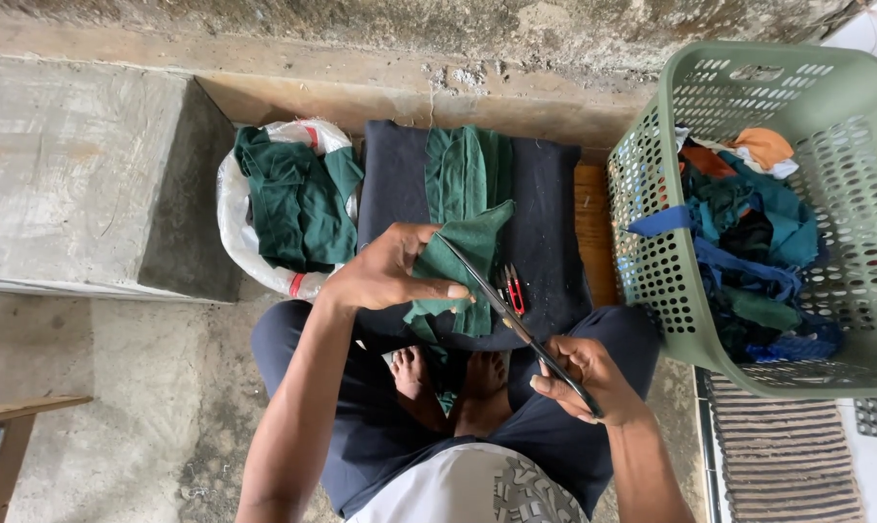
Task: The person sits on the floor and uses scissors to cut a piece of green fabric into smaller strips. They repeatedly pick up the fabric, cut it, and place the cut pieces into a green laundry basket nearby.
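Presently, the left hand (385, 271) pinches a green cloth piece (458, 266): thumb on top, fingers beneath, grip closed on the fabric near its left edge. The cloth hangs down from this grip over a dark blue pad (545, 213) that lies on the bench (593, 232).

Right hand (584, 376): grip closed around the handles of long black scissors (501, 305). The blades run up and away from this grip, diagonally toward the upper left, across the green cloth piece just right of the left thumb. Whether the blades are parted or shut cannot be told.

Just above the right grip and beside the scissor blades, a small red thread clipper (514, 289) lies on the dark blue pad. Beyond the left grip, a folded stack of green fabric (468, 165) rests on the same pad.

Left of the left grip: a white sack (233, 218) filled with green cloth (298, 199), standing on the floor against a concrete block (71, 165).

Right of the right grip: a green plastic basket (671, 281) with perforated walls, holding mixed scraps (748, 252) in blue, teal, orange and white.

Below both grips: the person's bare feet (453, 383), close together.
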